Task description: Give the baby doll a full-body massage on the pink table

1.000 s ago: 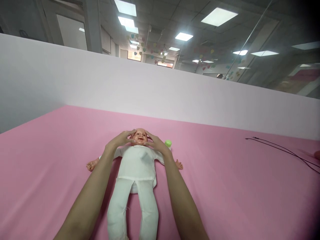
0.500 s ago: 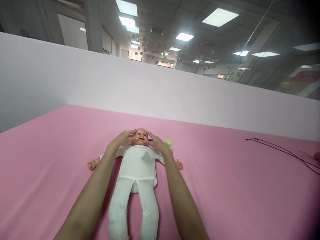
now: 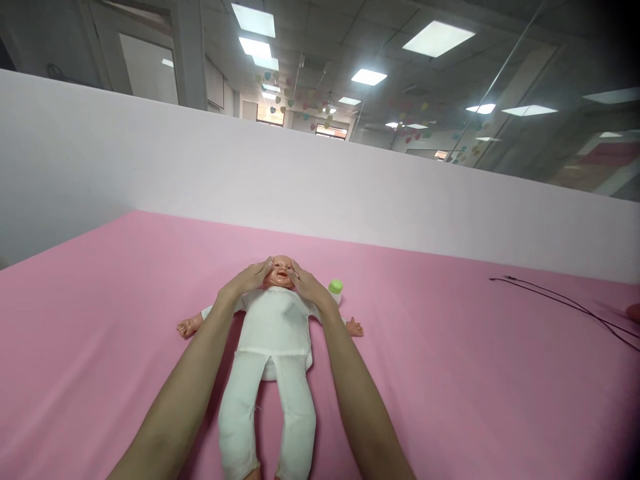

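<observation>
A baby doll (image 3: pixel 274 325) in a white top and white trousers lies on its back on the pink sheet (image 3: pixel 440 373), arms spread to both sides. My left hand (image 3: pixel 254 275) rests along the left side of the doll's face, its fingers stretched out. On the opposite side, my right hand (image 3: pixel 305 281) lies against the cheek and temple, fingers extended too. Between the hands the doll's eyes, nose and mouth show; the sides of its head are covered. Beside my right wrist stands a small container with a green top (image 3: pixel 335 288), partly hidden by the arm.
A thin black cable (image 3: pixel 560 301) runs across the sheet at the right. A reddish thing (image 3: pixel 633 313) is cut off by the right edge. Behind the sheet rises a low white wall (image 3: pixel 320 187) with glass above it.
Both hands have shifted from spread fingers around the doll's lower face to flatter, straighter fingers along its cheeks and temples. The mouth and chin show more. The view has shifted slightly.
</observation>
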Tool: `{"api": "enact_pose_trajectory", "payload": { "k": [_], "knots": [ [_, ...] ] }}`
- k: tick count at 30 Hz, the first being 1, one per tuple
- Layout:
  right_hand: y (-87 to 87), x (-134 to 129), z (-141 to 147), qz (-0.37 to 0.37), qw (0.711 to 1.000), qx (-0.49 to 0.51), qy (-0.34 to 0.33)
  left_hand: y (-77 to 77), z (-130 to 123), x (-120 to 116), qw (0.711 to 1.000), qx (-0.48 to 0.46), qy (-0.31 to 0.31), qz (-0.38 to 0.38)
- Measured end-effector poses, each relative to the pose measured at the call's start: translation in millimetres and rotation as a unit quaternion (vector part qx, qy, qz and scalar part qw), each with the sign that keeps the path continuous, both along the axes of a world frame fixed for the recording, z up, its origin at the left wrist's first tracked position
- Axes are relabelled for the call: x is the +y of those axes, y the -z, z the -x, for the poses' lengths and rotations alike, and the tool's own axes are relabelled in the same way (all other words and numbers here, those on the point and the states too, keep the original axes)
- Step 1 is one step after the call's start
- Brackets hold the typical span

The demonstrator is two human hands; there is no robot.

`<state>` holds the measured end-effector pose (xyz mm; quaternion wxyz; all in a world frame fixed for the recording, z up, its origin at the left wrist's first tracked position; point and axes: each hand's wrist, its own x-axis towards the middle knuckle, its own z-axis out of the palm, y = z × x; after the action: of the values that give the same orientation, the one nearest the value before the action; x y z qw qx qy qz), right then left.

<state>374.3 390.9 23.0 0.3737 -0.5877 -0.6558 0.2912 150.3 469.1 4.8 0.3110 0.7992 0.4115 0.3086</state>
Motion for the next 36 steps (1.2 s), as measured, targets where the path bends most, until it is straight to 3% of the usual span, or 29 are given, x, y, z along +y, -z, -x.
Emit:
{"api": "enact_pose_trajectory", "payload": {
  "k": [3, 7, 12, 16, 19, 21, 25, 29, 32, 36],
  "knots": [
    [5.5, 2, 9, 0.001, 1.000, -0.005, 0.019, 5.9, -3, -3, 1.000, -0.004, 0.019, 0.014],
    [22.1, 1, 19, -0.016, 0.999, -0.027, 0.026, 18.4, -10, -21, 0.999, 0.017, -0.011, 0.034],
    [42.2, -26, 20, 0.016, 0.995, -0.057, 0.081, 38.3, -6, -54, 0.991, 0.120, -0.056, -0.016],
    [49.2, -63, 9, -0.017, 0.990, -0.112, 0.084, 48.0, 27, -71, 0.966, 0.237, -0.076, -0.073],
    [49.3, -88, -6, -0.026, 0.963, -0.242, 0.112, 50.8, 60, -75, 0.947, 0.282, -0.099, -0.114],
    [48.8, -102, -20, -0.009, 0.939, -0.317, 0.130, 49.6, 80, -76, 0.949, 0.281, -0.099, -0.105],
    [51.7, -122, -50, 0.009, 0.912, -0.362, 0.190, 37.9, 116, -78, 0.973, 0.214, -0.079, -0.047],
    [58.2, -132, -66, 0.048, 0.875, -0.352, 0.329, 25.2, 148, -78, 0.974, 0.219, -0.059, -0.011],
    [60.3, -136, -69, 0.096, 0.859, -0.327, 0.381, 26.6, 164, -73, 0.965, 0.248, -0.088, 0.005],
    [58.5, -140, -70, 0.080, 0.901, -0.203, 0.376, 36.7, 167, -67, 0.970, 0.182, -0.162, -0.020]
  ]
}}
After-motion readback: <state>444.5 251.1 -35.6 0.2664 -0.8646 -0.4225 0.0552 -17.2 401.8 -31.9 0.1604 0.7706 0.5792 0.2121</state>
